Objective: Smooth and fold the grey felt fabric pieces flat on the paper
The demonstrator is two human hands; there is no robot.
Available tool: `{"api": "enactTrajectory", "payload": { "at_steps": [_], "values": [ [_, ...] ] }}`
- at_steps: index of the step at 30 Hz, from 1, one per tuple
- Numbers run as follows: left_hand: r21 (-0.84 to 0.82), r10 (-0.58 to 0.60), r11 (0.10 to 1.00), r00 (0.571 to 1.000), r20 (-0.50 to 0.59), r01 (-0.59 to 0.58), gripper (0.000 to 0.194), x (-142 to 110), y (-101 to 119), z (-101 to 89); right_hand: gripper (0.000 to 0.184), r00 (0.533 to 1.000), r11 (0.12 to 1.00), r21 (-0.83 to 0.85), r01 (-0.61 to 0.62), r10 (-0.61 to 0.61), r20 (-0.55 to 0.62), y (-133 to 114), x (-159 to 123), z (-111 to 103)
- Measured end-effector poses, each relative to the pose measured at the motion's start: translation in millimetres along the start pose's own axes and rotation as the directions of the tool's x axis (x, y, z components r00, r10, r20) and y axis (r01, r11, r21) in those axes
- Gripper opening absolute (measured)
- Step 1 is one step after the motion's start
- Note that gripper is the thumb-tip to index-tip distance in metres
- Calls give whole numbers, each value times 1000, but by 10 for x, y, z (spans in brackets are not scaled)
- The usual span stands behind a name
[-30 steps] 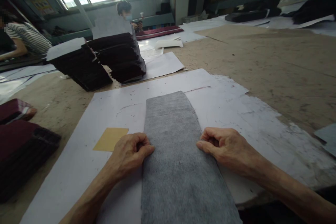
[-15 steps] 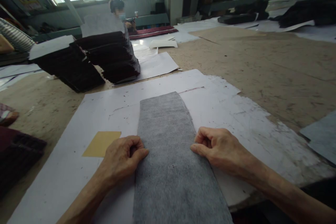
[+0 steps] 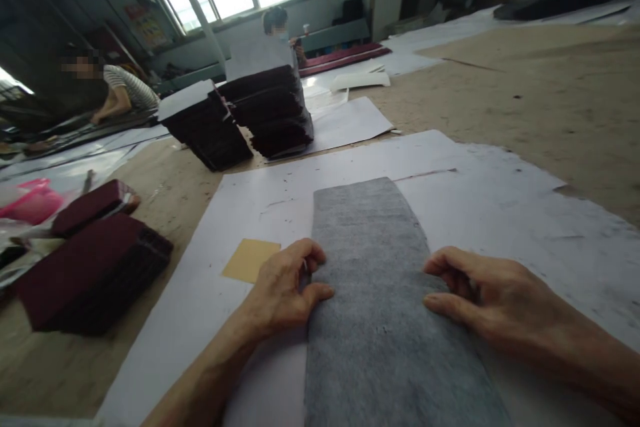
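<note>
A long grey felt-like fabric piece lies flat on a large white paper sheet, running toward me. At its left edge rests my left hand, thumb and forefinger apart, the thumb tip lying on the fabric. My right hand is at the opposite edge with thumb and forefinger likewise parted. Its other fingers are curled under and partly hidden. Nothing is seen gripped in either hand. A yellow card lies on the paper just beyond my left hand.
Two tall stacks of dark cloth pieces topped with paper stand at the back. Maroon stacks and a pink bag are on the left. Two other people work farther off, one in a striped sleeve.
My view has swung left, so everything sits farther right and the maroon stacks show more. The thumb and forefinger of both hands have spread apart from a closer curl. The fabric stays flat.
</note>
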State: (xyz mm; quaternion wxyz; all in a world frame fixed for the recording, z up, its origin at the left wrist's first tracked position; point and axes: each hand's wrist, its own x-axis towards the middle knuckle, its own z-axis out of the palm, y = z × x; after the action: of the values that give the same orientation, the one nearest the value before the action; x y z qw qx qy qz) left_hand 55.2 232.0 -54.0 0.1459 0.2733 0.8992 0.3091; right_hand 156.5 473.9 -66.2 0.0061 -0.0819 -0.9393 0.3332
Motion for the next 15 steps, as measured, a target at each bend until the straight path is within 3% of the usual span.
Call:
{"api": "enactTrajectory", "payload": {
  "at_steps": [6, 15],
  "values": [
    [-2, -134, 991, 988, 78, 134, 25, 16, -6, -14, 24, 993, 993, -23, -117, 116, -19, 10, -63, 39],
    [10, -122, 993, 983, 134, 122, 30, 23, -92, -29, 33, 991, 989, -67, -134, 132, -31, -112, -73, -15]
  ]
}}
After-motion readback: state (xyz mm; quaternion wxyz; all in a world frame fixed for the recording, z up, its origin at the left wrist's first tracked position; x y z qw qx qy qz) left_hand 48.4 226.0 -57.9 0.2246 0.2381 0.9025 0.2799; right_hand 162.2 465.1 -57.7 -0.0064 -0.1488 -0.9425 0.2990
